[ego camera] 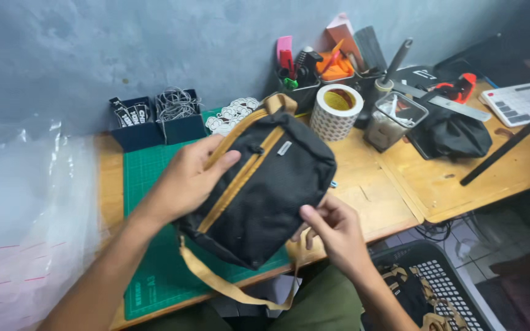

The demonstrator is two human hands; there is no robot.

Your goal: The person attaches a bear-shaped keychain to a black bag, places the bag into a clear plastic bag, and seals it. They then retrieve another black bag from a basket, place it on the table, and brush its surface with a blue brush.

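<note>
I see a small grey label (284, 148) on the black bag (277, 196), and clear plastic bags (26, 214) stacked at far left.

The bag (265, 190) is matt black woven cloth with a fine mesh-like grain; its strap (216, 279) and zip trim are tan webbing. The mat (148, 184) beneath looks like smooth green rubbery plastic with a printed grid. The table (437, 178) is pale wood, lightly scuffed. The tape roll (337, 112) seems papery and dotted. The sheet (26, 208) at the left is glossy clear plastic. The basket (455, 288) is black plastic.
</note>
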